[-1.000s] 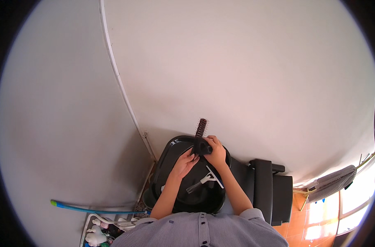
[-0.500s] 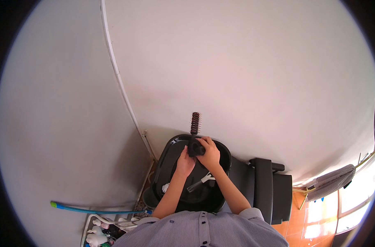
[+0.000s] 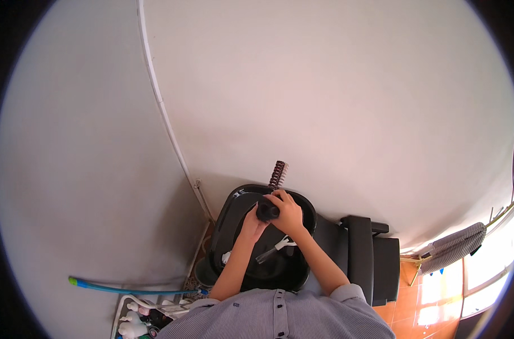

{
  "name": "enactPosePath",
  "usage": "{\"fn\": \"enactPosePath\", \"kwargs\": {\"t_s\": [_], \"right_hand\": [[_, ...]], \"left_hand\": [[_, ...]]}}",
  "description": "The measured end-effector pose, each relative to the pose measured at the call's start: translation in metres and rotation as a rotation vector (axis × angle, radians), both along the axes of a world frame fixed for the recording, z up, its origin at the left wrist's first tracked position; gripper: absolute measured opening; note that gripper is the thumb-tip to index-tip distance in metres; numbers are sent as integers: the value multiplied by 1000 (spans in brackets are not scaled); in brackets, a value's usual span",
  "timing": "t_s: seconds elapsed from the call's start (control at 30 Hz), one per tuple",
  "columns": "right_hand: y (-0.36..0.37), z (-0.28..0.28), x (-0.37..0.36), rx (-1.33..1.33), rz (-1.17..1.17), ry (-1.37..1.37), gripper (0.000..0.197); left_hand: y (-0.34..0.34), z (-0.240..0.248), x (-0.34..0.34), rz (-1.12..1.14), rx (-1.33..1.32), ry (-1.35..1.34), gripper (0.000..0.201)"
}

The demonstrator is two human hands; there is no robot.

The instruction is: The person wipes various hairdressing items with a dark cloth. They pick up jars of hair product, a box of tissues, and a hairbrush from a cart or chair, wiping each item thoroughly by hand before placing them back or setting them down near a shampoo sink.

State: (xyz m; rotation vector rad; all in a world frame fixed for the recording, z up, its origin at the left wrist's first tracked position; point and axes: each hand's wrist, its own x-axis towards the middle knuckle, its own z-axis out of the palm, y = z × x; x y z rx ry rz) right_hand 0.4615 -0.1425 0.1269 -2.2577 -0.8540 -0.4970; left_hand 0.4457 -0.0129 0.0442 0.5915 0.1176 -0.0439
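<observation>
Above the black wash basin [image 3: 219, 248], both my hands are closed together. A hairbrush [image 3: 278, 175] with a dark vented head and rows of bristles points away from me and leans to the right. My right hand [image 3: 287, 213] has its fingers bent over the near end of the brush. My left hand [image 3: 253, 227] is wrapped round the left side of a rounded black piece [image 3: 267, 209], which sits between the two palms. Whether this piece belongs to the brush I cannot tell. Below my hands, a tool with a white forked end and a greyish clear end [image 3: 276, 249] lies in the basin.
A black padded chair [image 3: 360, 257] adjoins the basin on the right. At lower left are a blue tube with a green tip [image 3: 127, 287] and a tray of white bottles [image 3: 134, 327]. A striped cloth [image 3: 454, 248] hangs on a rack at right. Walls rise close ahead and left.
The hairbrush head has swung to the right and come a little nearer. The rounded black piece has turned and shifted slightly left between my hands.
</observation>
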Motion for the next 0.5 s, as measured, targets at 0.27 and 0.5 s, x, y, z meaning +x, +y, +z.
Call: {"fn": "enactPosePath", "kwargs": {"t_s": [0.27,0.5], "right_hand": [[3,-7,15,106,-210,-131,51],[-14,12,10,241,-190,-237,63]], "left_hand": [[-5,8,-1,30,96,-64,21],[3,19,-11,-33,170,91,20]]}}
